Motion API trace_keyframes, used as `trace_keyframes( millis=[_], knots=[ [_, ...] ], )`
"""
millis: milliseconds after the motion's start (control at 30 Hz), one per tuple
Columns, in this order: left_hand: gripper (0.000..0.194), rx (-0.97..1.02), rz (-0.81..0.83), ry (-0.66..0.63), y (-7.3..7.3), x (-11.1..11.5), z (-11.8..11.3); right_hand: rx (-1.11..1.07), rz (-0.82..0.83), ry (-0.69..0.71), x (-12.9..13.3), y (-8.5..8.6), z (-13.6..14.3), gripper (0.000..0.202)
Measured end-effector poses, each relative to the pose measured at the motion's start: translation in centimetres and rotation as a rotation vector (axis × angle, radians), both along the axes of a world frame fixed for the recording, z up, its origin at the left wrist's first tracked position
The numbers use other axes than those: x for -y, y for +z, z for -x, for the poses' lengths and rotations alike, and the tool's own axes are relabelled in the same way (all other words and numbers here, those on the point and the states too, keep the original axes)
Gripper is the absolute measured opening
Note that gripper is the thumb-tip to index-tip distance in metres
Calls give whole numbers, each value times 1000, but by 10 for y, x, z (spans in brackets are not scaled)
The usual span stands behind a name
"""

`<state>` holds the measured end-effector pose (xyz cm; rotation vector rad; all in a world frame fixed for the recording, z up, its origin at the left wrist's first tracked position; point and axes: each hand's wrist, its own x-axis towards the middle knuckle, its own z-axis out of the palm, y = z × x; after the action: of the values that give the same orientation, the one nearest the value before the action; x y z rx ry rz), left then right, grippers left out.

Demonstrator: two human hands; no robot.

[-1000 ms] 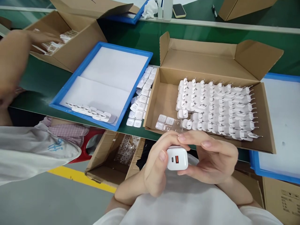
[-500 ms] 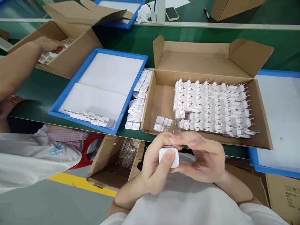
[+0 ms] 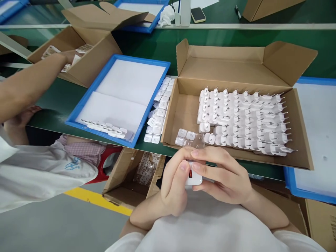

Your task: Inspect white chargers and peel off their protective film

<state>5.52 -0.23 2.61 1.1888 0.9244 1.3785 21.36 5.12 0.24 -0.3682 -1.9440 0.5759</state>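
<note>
Off the near edge of the bench (image 3: pixel 55 101), low before a white shirt front, we have both hands around one white charger (image 3: pixel 194 179). Our left hand (image 3: pixel 174 189) is closed on it, fingers curled behind, thumb laid over part of the port face; a red slot shows beside the thumb. Our right hand (image 3: pixel 227 180) is loosely arched, fingertips at the upper part and thumb at the lower edge, taking what looks like a light hold; how hard it presses, we cannot tell. Back of the piece hidden. Step in hand, as we read it: turning and looking over this single unit. Next move, we judge, calls for a steady left grip, with the thumb lifted clear if the whole face is to be seen. Just beyond, an open cardboard box (image 3: pixel 187 108): rows of chargers (image 3: pixel 238 119) with pins showing, and clear plastic pieces (image 3: pixel 190 134) in its near left corner. Left of the box, small white pieces (image 3: pixel 156 130) lie alongside a blue-framed tray (image 3: pixel 126 77), which bears a leaning row of white parts (image 3: pixel 107 129). Another blue-framed tray (image 3: pixel 315 122) to the right. Farther left, a co-worker's arm (image 3: pixel 34 82) reaches into a second carton (image 3: pixel 91 63).
</note>
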Motion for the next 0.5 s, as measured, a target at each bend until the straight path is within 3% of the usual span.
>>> trace_keyframes(
  millis=[100,267,400,500],
  knots=[
    [35,21,14,1,0,2,-2,-70,72,-14,6,1,3,27],
    [35,-11,32,-4,-1,3,-4,-104,262,-31,12,-1,5,53],
    [34,-34,-23,-111,-4,2,1,-175,177,5,7,-7,2,47],
    [26,-71,-73,-177,-3,1,4,-257,89,53,3,-12,1,54]
  ],
)
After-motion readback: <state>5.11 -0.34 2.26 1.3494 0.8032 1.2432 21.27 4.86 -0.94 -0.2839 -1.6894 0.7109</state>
